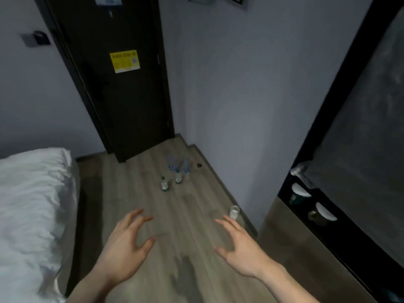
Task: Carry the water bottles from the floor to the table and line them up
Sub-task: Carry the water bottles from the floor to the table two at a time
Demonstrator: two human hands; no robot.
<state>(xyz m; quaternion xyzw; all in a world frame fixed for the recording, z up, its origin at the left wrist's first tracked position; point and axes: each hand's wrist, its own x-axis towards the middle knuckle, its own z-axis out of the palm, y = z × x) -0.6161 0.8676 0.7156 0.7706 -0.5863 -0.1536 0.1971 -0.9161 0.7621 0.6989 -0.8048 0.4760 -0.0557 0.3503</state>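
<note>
Both hands held out over the wooden floor (135, 184), nothing in either. Left hand (129, 243) with fingers spread and loosely bent, thumb out to the side. Right hand (240, 243) much the same, fingers straighter and fanned forward. Water bottles (175, 173) stood upright on the floor well ahead of the hands, near the corner by the dark door (122, 84): two with white labels and green caps nearer, two or perhaps three clear bluish ones behind, too blurred to count surely. Small white cup-like object (234, 212) stood on the floor by the wall, just beyond the right fingertips. White bedding (32, 204) at far left. Dark cabinet (349, 149) at right, with cups (300, 193) on a low shelf.
</note>
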